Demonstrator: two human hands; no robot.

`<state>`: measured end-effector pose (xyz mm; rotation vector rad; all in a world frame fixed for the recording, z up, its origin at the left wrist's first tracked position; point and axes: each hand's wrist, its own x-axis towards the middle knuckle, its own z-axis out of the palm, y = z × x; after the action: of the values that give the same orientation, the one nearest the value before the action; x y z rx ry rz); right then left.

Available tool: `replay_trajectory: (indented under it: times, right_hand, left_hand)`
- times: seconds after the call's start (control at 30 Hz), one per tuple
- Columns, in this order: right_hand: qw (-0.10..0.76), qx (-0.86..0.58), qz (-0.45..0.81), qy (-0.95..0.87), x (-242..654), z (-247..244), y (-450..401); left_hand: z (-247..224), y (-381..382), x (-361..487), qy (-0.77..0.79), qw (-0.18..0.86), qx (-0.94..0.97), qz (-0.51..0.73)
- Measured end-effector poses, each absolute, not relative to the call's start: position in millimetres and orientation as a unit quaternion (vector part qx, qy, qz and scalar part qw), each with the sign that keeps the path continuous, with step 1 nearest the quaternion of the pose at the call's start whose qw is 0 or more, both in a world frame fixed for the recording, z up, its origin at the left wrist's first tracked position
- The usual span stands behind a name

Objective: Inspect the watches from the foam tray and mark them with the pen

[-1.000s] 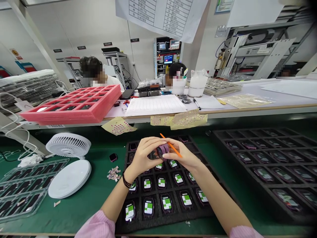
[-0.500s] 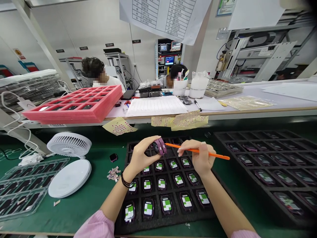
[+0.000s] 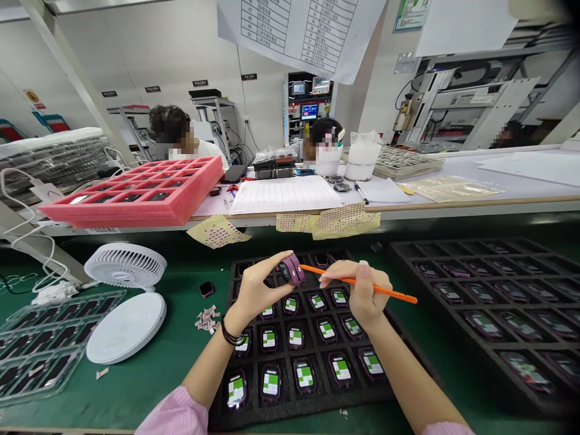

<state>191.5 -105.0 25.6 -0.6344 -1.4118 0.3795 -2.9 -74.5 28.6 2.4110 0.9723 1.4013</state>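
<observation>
Between thumb and fingers, my left hand (image 3: pixel 261 283) grips a purple smartwatch body (image 3: pixel 294 269), turned edge-on so its side faces right. An orange stick (image 3: pixel 385 290), thin like a pen or pry tool, is pinched in my right hand (image 3: pixel 366 289). Its pointed tip reaches the side of the watch; whether it touches I cannot tell. Below both hands lies a black foam tray (image 3: pixel 317 357) with rows of watches, many with lit green-and-white screens (image 3: pixel 304 374). My forearms cover part of the tray.
A second black tray (image 3: pixel 457 309) of watches lies at right. To the left are a white fan (image 3: pixel 127 328), small strips (image 3: pixel 207 319), a single watch (image 3: pixel 206 289) and clear trays (image 3: pixel 49 350). A pink foam tray (image 3: pixel 122 212) sits on the shelf above. Two co-workers sit beyond.
The orange stick's rear end has dipped slightly as my right hand tilts, with the tip still at the watch's side. My left hand holds the watch almost unchanged.
</observation>
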Motion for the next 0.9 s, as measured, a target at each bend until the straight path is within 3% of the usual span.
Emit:
replay_trajectory:
  times: [0.13,0.5,0.9]
  right_hand:
    - [0.703,-0.242,0.139,-0.655,190.7,25.7,-104.9]
    - [0.689,-0.222,0.209,-0.658,189.2,33.3,-109.5]
    - [0.67,-0.247,0.158,-0.682,187.0,27.1,-107.7]
  left_hand:
    - [27.1,-74.2,-2.7,0.314,0.063,0.812,0.489]
    - [28.6,-73.8,-2.2,0.321,0.082,0.814,0.477]
    - [25.8,-72.3,-2.0,0.332,0.055,0.814,0.474]
